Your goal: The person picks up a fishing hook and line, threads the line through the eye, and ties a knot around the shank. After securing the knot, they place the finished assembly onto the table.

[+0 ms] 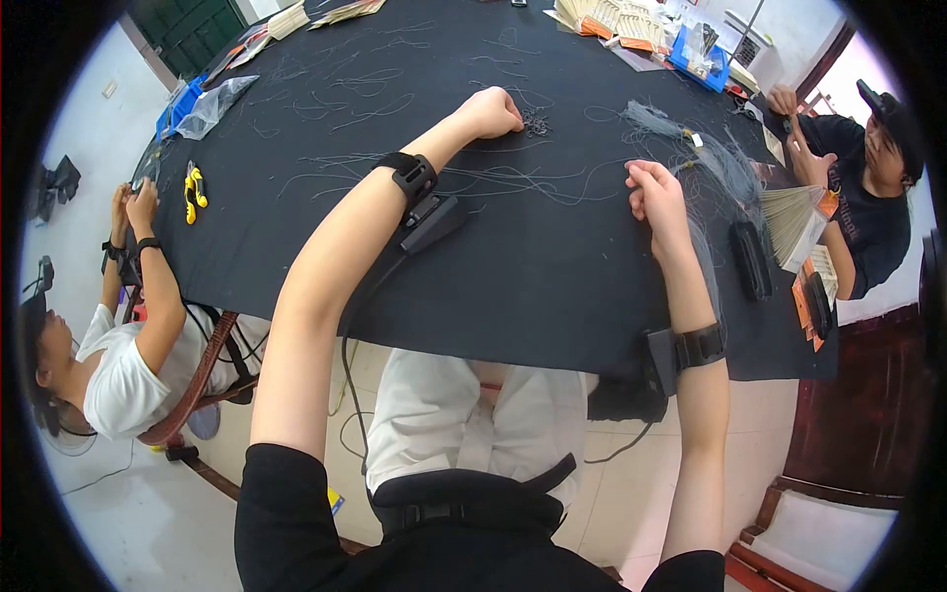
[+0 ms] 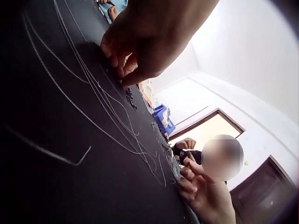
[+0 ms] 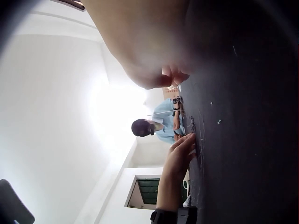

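Your left hand (image 1: 490, 111) rests knuckles-up on the black table (image 1: 513, 286), its curled fingers pinching thin grey threads (image 1: 552, 181). Just right of that pinch sits a small dark tangle (image 1: 536, 122). The threads run across to your right hand (image 1: 653, 192), whose curled fingers pinch them too. Beyond that grip, to its right, lies a loose grey bundle (image 1: 725, 163). A black oblong object (image 1: 752, 259) lies beside your right forearm.

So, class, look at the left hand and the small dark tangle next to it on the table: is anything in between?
Nothing visible. The left hand pinches threads on the black table, and the tangle lies just beside it. Only bare tabletop shows in the gap.
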Demonstrator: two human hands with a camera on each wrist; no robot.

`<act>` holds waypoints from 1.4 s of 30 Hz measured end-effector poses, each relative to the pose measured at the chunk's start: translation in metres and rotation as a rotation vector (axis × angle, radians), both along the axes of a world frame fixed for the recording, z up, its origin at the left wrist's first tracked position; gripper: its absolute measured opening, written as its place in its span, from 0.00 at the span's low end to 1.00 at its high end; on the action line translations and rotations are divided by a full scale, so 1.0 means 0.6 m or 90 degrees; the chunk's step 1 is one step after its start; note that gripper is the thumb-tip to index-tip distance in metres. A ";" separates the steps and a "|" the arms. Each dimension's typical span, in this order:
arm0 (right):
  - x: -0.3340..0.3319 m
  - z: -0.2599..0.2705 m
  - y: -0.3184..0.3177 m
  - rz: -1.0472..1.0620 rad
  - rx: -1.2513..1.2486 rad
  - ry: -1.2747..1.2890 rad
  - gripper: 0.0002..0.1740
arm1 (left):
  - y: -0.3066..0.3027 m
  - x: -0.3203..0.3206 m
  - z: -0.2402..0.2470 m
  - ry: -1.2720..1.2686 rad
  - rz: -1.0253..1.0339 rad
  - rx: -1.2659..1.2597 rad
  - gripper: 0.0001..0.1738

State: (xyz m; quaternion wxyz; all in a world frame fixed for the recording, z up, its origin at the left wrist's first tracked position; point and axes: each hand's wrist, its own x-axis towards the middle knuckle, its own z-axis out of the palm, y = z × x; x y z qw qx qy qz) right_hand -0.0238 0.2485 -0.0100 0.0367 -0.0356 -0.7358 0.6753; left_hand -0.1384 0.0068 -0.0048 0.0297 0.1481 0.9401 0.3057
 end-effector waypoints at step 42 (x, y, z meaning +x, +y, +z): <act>-0.007 -0.005 0.005 0.033 0.035 -0.010 0.12 | 0.011 0.055 0.012 0.160 -0.027 0.191 0.10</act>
